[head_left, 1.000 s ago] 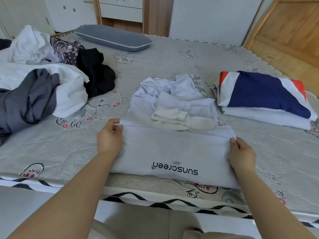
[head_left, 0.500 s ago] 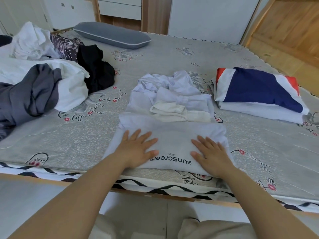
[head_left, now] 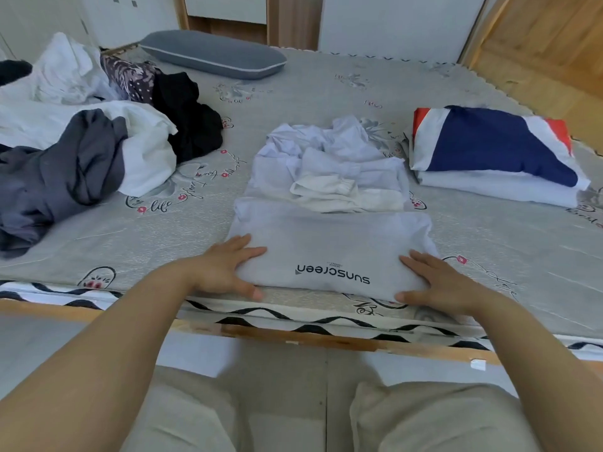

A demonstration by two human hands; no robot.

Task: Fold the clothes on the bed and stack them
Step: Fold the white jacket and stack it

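A pale lilac garment (head_left: pixel 329 243) printed "sunscreen" lies partly folded at the bed's near edge, its crumpled upper part and cream cuffs (head_left: pixel 329 190) stretching away from me. My left hand (head_left: pixel 228 269) lies flat on the fold's left end, fingers straight, thumb along the near edge. My right hand (head_left: pixel 437 282) lies flat on the right end in the same way. A folded stack (head_left: pixel 496 158) with a navy, white and red piece on top sits at the right. An unfolded pile (head_left: pixel 81 151) of white, grey and black clothes lies at the left.
The grey patterned mattress (head_left: pixel 326 93) has a wooden frame edge (head_left: pixel 326 337) just in front of my knees. A grey pillow (head_left: pixel 212 53) lies at the far side. Wardrobes and a wooden door stand behind the bed.
My hands let go of the fold's far corners, pressed flat on the folded part, then slid outward to its left and right ends near the front edge.
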